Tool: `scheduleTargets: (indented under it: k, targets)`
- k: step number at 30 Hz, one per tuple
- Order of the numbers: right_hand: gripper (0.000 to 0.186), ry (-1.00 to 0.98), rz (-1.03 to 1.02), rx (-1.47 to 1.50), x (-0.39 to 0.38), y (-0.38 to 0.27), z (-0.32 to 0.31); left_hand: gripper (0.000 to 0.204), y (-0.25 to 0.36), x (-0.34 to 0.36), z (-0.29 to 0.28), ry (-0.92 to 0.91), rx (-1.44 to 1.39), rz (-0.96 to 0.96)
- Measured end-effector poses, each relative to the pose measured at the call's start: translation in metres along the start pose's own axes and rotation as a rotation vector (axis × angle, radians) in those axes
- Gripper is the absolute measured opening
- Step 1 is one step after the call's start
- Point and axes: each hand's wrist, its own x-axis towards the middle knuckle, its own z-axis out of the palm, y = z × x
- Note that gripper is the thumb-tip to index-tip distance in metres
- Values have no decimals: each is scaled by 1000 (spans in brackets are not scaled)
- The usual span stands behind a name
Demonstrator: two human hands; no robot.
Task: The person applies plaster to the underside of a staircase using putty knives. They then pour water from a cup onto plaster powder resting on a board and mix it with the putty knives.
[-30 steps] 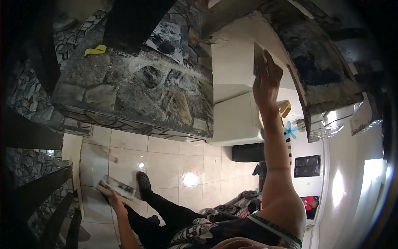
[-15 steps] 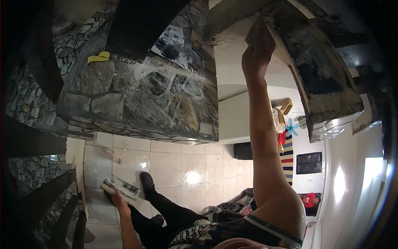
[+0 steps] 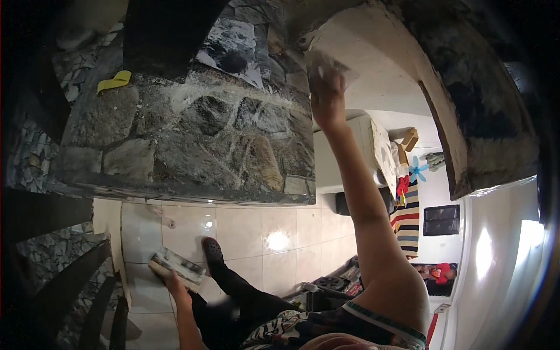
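Observation:
My right hand (image 3: pixel 329 105), on an outstretched arm, grips a thin, squarish flat blade (image 3: pixel 333 65) that is blurred by motion. The blade is up against the pale plastered surface (image 3: pixel 382 70), beside the far right corner of a stone-faced ledge (image 3: pixel 192 137). Lower left, my left hand (image 3: pixel 177 287) holds a rectangular board (image 3: pixel 182 265) by its near edge. Grey-white smears mark the top of that board. Whether any paste is on the blade cannot be made out.
On the ledge lie a yellow strip (image 3: pixel 114 81) and a grey-smeared sheet (image 3: pixel 230 55). A rough-edged slab (image 3: pixel 466 111) hangs over at the right. Dark posts (image 3: pixel 52 216) stand at left. Behind my arm are a white cabinet (image 3: pixel 335 160) and a blue fan (image 3: pixel 417 168).
My right hand with the blade has swept left and nearer, toward the stone ledge. The view has shifted slightly; my left hand still holds the board low at the left.

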Motion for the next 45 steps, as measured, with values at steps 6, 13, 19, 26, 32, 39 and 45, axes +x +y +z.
scheduleTargets:
  k: [6, 13, 19, 26, 32, 39, 45]
  targets:
    - [64, -223, 124, 148, -65, -12, 5, 60, 0, -4, -5, -18, 53, -9]
    - [59, 76, 52, 257, -41, 0, -57, 55, -7, 12, -24, 123, 61, -17]
    - [52, 311, -140, -100, 43, 21, -95, 58, 20, -15, 29, 20, 79, -9]
    - [47, 433, -201, -199, 78, -2, -81, 62, 21, -23, 43, -17, 17, 74]
    - [45, 477, -235, -192, 86, 7, -59, 61, 25, -26, 39, -8, 52, 29]
    - [53, 128, -133, -234, 32, 16, -10, 63, 21, -11, 19, 97, 82, -9]
    - [47, -232, -62, -94, -56, 8, 3, 65, 23, -26, 43, -15, 11, 94]
